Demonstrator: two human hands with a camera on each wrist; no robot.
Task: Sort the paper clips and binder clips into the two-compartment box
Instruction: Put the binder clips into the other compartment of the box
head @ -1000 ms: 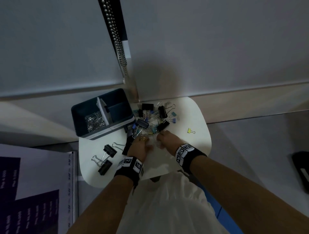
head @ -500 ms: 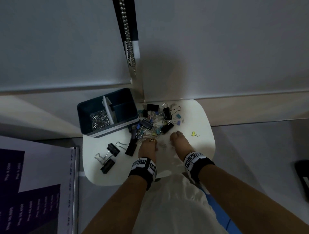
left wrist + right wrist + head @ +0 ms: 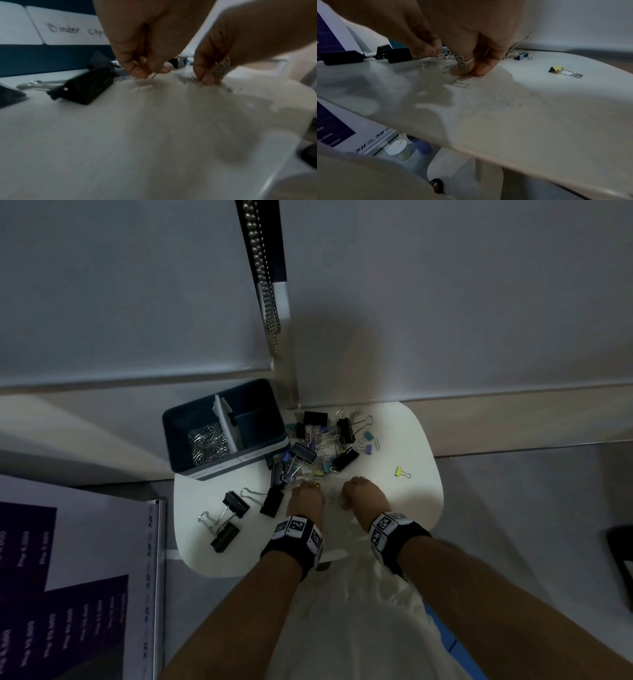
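A dark blue two-compartment box stands at the table's back left. Its left half holds silver paper clips; its right half looks bare. A heap of black and coloured binder clips mixed with paper clips lies behind my hands. My left hand pinches a silver paper clip at the heap's near edge. My right hand, beside it, grips a small bunch of paper clips with fingertips down on the table. One more paper clip lies loose just in front.
Three large black binder clips lie left of my left hand. A small yellow binder clip sits alone at the right. The white table is small with rounded edges. A printed board stands at the lower left.
My hands, close together a second ago, have drawn a little apart, the right one shifting right. The box and the heap of clips have stayed put.
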